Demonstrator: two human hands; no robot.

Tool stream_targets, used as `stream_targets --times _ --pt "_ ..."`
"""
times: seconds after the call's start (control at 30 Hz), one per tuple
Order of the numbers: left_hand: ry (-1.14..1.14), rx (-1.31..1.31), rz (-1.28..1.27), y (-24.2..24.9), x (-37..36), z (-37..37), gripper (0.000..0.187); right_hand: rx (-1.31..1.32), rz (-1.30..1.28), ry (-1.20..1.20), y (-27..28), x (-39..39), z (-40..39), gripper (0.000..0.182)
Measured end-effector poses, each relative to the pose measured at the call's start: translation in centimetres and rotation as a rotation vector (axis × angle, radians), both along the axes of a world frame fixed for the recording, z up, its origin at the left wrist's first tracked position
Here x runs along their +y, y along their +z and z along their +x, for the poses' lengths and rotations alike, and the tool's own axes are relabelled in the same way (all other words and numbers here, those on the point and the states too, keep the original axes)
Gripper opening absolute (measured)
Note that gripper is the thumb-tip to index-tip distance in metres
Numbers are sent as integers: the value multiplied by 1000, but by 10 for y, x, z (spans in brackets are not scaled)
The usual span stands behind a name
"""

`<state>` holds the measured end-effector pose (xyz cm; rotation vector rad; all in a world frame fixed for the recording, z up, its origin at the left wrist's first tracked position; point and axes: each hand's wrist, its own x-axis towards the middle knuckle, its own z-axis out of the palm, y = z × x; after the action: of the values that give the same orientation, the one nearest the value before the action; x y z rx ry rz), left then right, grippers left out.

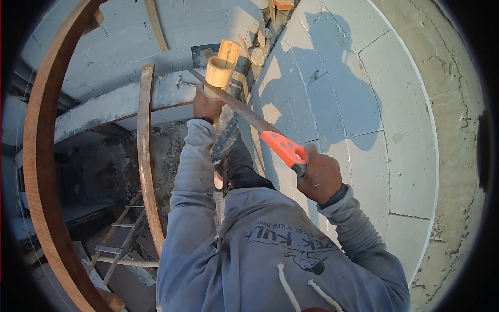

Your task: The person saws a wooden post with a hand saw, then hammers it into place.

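My right hand (320, 175) is closed around the orange-red handle (283, 147) of a handsaw. The saw's blade (244, 110) runs up and to the left, crossing the bamboo pole (220, 73) just below its hollow cut end. Close under the blade, my left hand (208, 104) grips the bamboo, its fingers partly hidden by the wrist and saw. A second bamboo piece (229, 50) shows right behind the first. On the pale ledge to the left of my left hand lies a small hammer (184, 82).
A block wall (364, 104) rises on the right, with my shadow on it. Wooden beams (145, 151) and a curved-looking timber (41, 156) stand at left. Far below are a ladder (120, 244) and rubble-strewn ground (169, 151).
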<state>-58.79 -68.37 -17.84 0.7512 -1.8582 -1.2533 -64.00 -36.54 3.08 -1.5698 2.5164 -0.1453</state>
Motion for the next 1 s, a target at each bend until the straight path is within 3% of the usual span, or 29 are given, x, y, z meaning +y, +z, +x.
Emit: stream_targets --times 0.07,0.1,0.13,0.17,0.27,0.33,0.43,0.77,0.8,0.87,0.93,1.0 --pt "75 -100 135 10 21 16 66 -21 21 -24 -12 17 10 36" --pt "-11 58 134 37 43 19 72 -3 21 -59 -17 28 12 34" --pt "136 -176 67 18 55 1 81 -25 -26 -99 -17 46 11 30" --pt "218 -150 144 24 70 -9 82 -13 -7 -102 -8 64 9 27" --pt "91 -221 248 30 62 -3 75 -40 -4 -40 16 88 17 21" --pt "143 -234 200 30 68 1 76 -44 16 -135 12 81 8 21" --pt "143 -217 231 28 63 -2 77 -14 30 -59 -10 79 -6 23" --pt "100 -247 188 29 63 0 78 -37 7 -127 10 89 3 25" --pt "116 -252 157 23 62 -5 77 -4 -37 -50 2 82 2 29" --pt "42 -86 175 25 57 -7 72 4 -62 -60 -4 78 6 33" --pt "0 -108 105 -12 46 -19 82 11 -78 -65 -1 86 10 33" --pt "13 -174 99 -1 49 -13 85 12 -64 -102 4 95 20 33"
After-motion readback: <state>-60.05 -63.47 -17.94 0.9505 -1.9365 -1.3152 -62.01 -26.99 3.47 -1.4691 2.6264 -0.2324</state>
